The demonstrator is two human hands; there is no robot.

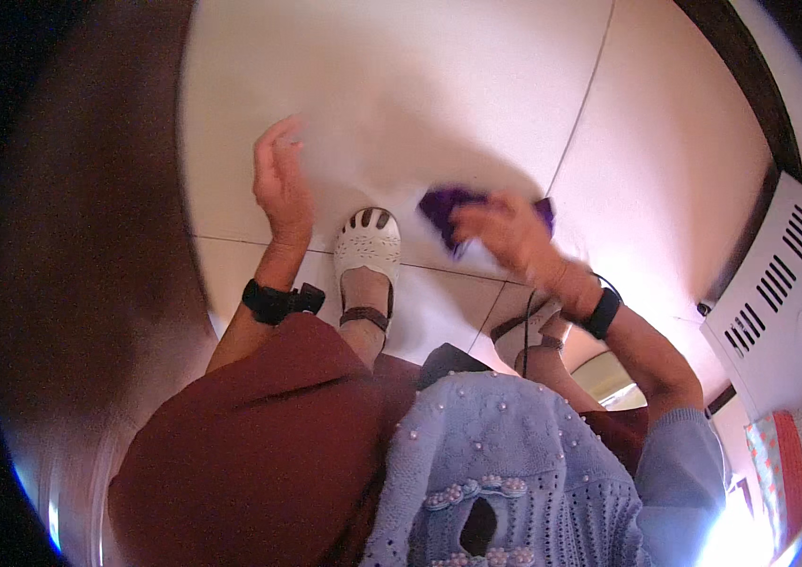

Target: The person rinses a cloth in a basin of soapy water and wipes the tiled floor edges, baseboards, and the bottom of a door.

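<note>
Above smooth tiles (457,76), right hand (512,238) holds rumpled purple cloth (440,208).

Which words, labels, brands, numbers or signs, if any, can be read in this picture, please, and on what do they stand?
No text can be read anywhere.
Purple item in the right hand: blurred, no lettering to be made out.
White slotted panel: dark slots; any marks are too small to read.
Black wristbands on both wrists: nothing legible.
</note>
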